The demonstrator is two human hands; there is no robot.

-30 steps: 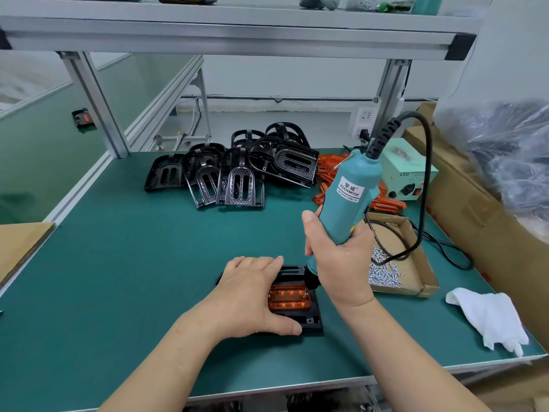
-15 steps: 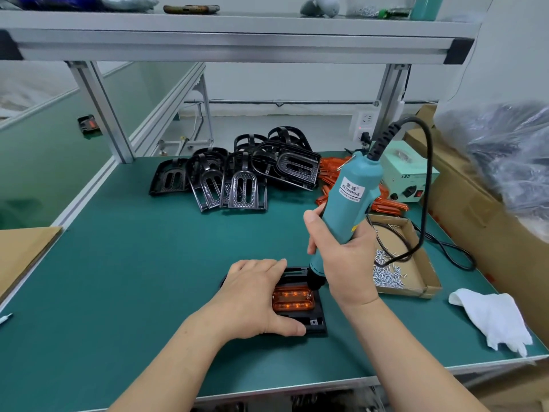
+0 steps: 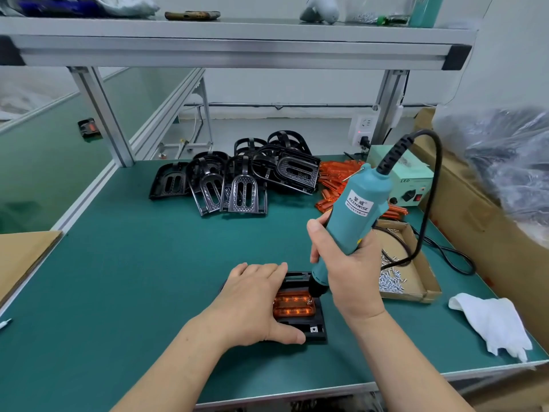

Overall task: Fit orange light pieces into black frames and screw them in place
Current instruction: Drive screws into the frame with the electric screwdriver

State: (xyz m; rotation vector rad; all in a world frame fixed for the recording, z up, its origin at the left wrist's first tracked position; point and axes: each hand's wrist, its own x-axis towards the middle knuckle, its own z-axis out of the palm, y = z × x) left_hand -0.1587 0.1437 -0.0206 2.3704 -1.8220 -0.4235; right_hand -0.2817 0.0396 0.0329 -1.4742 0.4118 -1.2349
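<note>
Left hand, fingers pressed together and flat, pins the frame to the table at 6 o'clock. The orange light sits inside this frame. Right hand wraps closed around the screwdriver, tip at the light's 1 o'clock corner. Spare frames lie at 12 o'clock; screws in a box and a cloth at 3 o'clock.

On my workbench, the frame with its light piece seated in it lies near centre, my left hand flat on its left part. My right hand holds the electric screwdriver with its tip at the light piece's far right corner. The box of screws sits right of that, a cloth further right, and a pile of frames at the far side with loose light pieces to its right.
</note>
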